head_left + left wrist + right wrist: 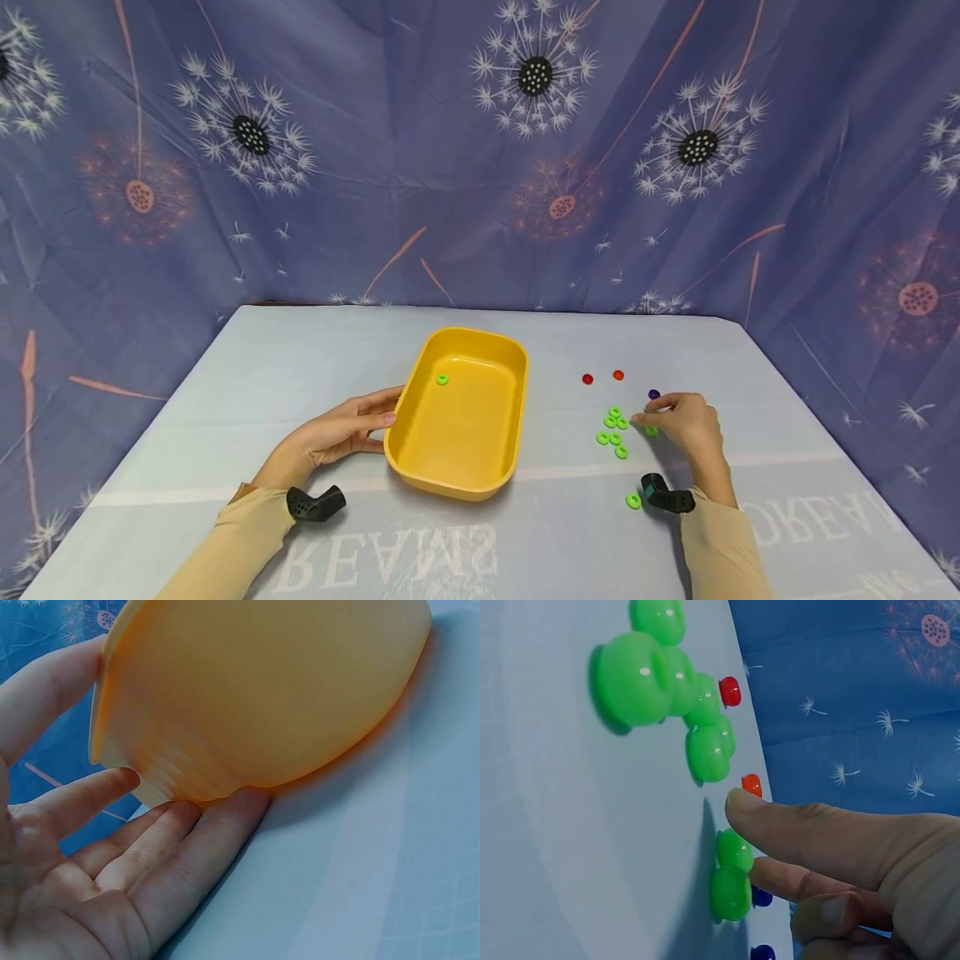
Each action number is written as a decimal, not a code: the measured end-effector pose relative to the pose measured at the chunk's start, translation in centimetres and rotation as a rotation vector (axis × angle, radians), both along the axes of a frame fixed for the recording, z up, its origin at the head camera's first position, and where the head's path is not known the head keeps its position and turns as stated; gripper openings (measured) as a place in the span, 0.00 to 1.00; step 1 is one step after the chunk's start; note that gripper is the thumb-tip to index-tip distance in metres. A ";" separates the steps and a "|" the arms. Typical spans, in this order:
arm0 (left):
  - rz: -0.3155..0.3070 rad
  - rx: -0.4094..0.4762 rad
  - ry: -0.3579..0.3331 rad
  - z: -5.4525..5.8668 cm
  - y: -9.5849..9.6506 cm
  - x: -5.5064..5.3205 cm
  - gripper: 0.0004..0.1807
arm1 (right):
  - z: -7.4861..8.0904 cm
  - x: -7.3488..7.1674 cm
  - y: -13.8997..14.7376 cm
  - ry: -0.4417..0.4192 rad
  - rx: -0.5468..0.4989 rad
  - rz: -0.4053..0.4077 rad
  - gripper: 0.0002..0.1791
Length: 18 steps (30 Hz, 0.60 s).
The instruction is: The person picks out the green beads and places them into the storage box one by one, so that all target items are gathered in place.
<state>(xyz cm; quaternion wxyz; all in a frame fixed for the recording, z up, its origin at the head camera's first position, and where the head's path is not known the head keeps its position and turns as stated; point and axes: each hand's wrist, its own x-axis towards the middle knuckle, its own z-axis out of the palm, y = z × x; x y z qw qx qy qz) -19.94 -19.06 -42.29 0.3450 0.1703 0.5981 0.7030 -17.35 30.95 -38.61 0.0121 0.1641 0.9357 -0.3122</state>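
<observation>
One green ring [442,380] lies inside the yellow tray [465,433] in the head view; your left hand [341,429] pinches the tray's left side, and your right hand [684,422] hangs by loose green rings [615,438], near a purple bead [654,394] and a red bead [587,379]. Your left wrist view shows thumb at the rim, fingers against the outer wall. Your right wrist view shows thumb and index finger spread near two rings.

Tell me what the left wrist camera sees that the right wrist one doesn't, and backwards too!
Only the left wrist view shows the yellow tray and the left hand.

Only the right wrist view shows the right hand, green rings, a red bead, an orange bead and dark blue beads.

Both share the pale tabletop and the flowery blue cloth.
</observation>
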 end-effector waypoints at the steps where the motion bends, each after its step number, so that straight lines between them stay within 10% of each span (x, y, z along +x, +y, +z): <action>1: 0.002 0.000 -0.002 0.0 0.0 0.0 0.39 | -0.1 0.0 0.0 -0.006 0.008 0.004 0.26; 18: -0.018 -0.003 0.012 -0.1 0.0 -0.4 0.39 | -1.5 -0.5 1.0 0.002 -0.068 0.018 0.25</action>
